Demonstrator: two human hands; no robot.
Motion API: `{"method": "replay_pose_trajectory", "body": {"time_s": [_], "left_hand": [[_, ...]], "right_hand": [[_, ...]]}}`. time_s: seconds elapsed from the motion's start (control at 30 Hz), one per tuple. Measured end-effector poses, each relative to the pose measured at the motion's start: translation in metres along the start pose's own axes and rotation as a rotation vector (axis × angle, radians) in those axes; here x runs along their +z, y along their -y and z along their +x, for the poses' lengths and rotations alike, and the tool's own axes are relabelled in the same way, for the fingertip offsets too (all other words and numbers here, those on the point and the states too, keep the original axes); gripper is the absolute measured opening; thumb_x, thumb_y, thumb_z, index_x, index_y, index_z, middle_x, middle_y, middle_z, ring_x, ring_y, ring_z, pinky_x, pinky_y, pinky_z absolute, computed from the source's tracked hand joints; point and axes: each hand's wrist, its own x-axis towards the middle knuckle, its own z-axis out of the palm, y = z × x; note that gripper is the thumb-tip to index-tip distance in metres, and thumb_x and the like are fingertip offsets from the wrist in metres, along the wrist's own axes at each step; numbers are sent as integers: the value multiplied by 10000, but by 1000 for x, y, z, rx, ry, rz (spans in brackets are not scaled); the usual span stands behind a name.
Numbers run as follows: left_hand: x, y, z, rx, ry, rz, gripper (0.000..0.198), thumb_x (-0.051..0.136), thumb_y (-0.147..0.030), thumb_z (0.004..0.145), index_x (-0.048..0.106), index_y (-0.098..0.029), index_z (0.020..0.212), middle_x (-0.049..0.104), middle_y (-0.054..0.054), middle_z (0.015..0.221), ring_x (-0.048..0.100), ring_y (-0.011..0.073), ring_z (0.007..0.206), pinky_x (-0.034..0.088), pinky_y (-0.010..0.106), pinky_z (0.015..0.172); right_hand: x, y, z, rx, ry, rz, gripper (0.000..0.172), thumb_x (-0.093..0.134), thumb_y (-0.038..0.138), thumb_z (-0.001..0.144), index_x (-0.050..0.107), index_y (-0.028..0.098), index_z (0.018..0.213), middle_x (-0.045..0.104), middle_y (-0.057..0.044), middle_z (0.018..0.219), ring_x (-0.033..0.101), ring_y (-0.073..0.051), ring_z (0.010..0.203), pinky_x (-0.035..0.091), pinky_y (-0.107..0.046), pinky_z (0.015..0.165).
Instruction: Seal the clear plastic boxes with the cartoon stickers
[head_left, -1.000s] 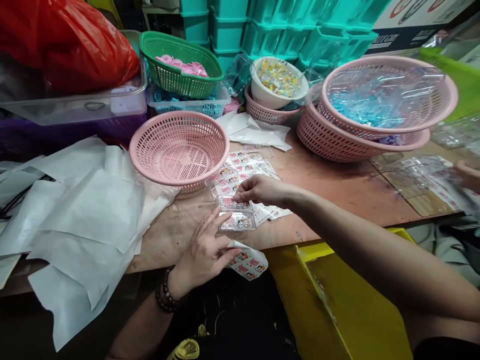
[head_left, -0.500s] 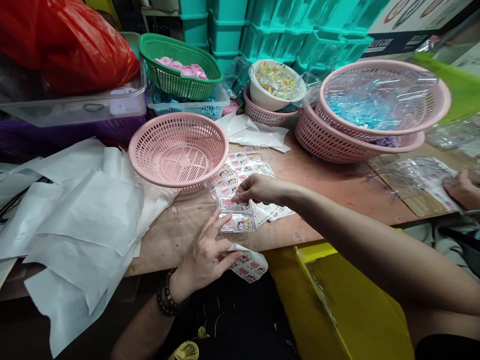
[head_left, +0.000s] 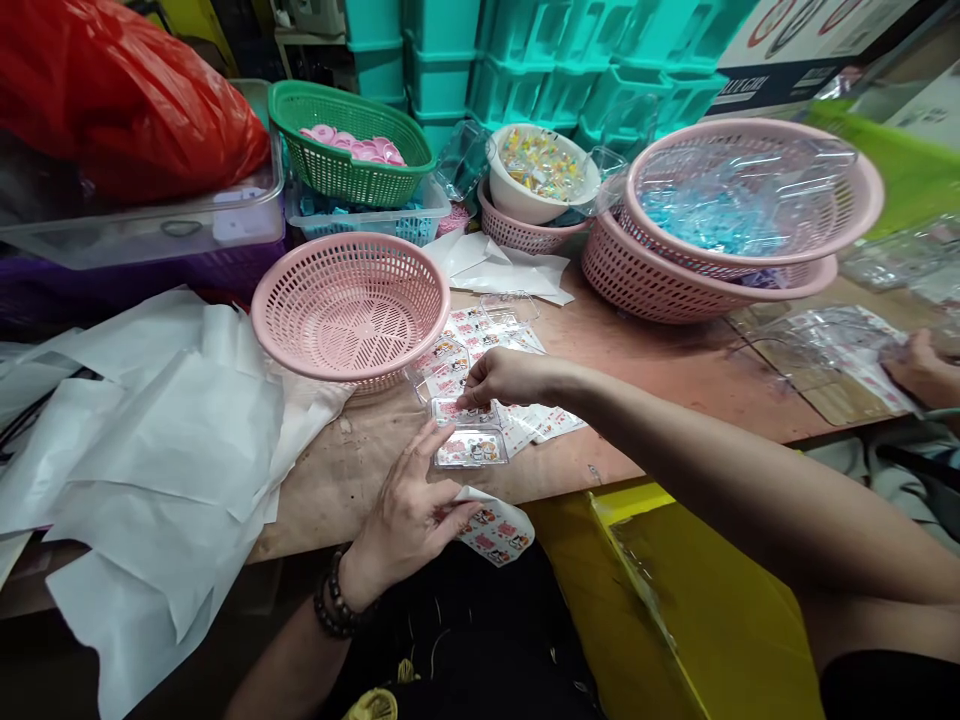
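My left hand rests at the table's front edge. Its thumb and lower fingers pinch a stack of printed sticker cards, and its forefinger reaches up to touch a small clear plastic case lying open on the table. My right hand is closed in a pinch on the case's upper half, where a printed card lies. More loose printed cards are spread on the wood just behind.
An empty pink basket stands left of the cards, over white paper sheets. Stacked pink baskets with clear wrappers, a white bowl and a green basket stand behind. A yellow bin sits below the edge. Another person's hand works at right.
My hands have barely moved; the right pinch has settled slightly lower onto the case. The view has shifted a little, and the other person's hand at the right has come into sight.
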Motion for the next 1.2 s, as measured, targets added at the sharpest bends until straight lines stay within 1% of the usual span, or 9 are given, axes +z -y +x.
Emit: {"method": "replay_pose_trajectory", "body": {"time_s": [0.13, 0.3, 0.47, 0.53, 0.63, 0.77, 0.93, 1.1, 1.2], "left_hand": [[0, -1, 4, -4, 8, 27, 170, 668, -268, 903, 699, -172, 767, 327, 102, 1620, 387, 360, 1438, 434, 533, 1133], [0, -1, 9, -37, 41, 100, 212, 657, -266, 911, 664, -177, 719, 411, 99, 1580, 406, 346, 1411, 427, 555, 1130], [-1, -3, 9, -45, 77, 113, 245, 632, -270, 929, 652, -167, 707, 401, 117, 1582, 385, 343, 1432, 409, 554, 1146], [0, -4, 8, -51, 84, 117, 256, 630, -278, 931, 654, -163, 704, 364, 120, 1604, 360, 353, 1449, 401, 562, 1149], [3, -4, 7, -61, 81, 120, 225, 636, -282, 928, 680, -159, 744, 316, 140, 1624, 319, 364, 1473, 386, 575, 1153], [4, 1, 3, -72, 49, 14, 186, 652, -286, 917, 718, -173, 784, 312, 123, 1631, 292, 359, 1494, 361, 585, 1167], [-5, 10, -10, -228, -12, -303, 224, 636, -339, 928, 761, -173, 845, 285, 119, 1645, 434, 332, 1430, 437, 495, 1137], [-1, 18, -13, -370, -144, -611, 341, 640, -465, 913, 743, -211, 1114, 402, 105, 1592, 385, 309, 1465, 330, 488, 1208], [8, 22, -3, -511, -312, -854, 528, 600, -474, 931, 540, -275, 1417, 595, 70, 1438, 435, 277, 1436, 351, 507, 1195]], "right_hand": [[1, 2, 1, -66, -27, -46, 283, 774, 333, 761, 628, 166, 587, 592, 12, 568, 455, -98, 532, 332, -259, 522], [6, 9, -7, -77, -80, -292, 288, 762, 422, 787, 659, 172, 688, 658, -35, 653, 570, -157, 628, 385, -284, 595], [6, -12, -16, 11, -293, -482, 635, 702, 687, 748, 647, 122, 1033, 704, -166, 913, 650, -294, 839, 458, -356, 685], [5, -26, -20, 7, -253, -392, 588, 648, 658, 813, 642, 117, 1044, 703, -163, 914, 654, -294, 844, 483, -374, 713], [13, -46, -29, -172, -317, -165, 542, 616, 563, 867, 608, 130, 1193, 683, -171, 1109, 657, -280, 949, 522, -395, 805], [38, -60, -42, -393, -257, -6, 898, 777, 516, 704, 434, 183, 1464, 502, -188, 1466, 600, -316, 1191, 503, -450, 988], [65, -59, -45, -457, -278, -60, 992, 718, 320, 713, 250, 134, 1568, 432, -220, 1535, 521, -348, 1325, 457, -473, 1069], [74, -48, -25, -362, -448, -69, 631, 533, 180, 825, 444, 79, 1441, 564, -238, 1408, 582, -318, 1246, 462, -468, 1047], [71, -42, -14, -283, -534, -6, 580, 562, 155, 774, 518, 124, 1351, 623, -192, 1306, 612, -297, 1169, 479, -436, 1007]]}}
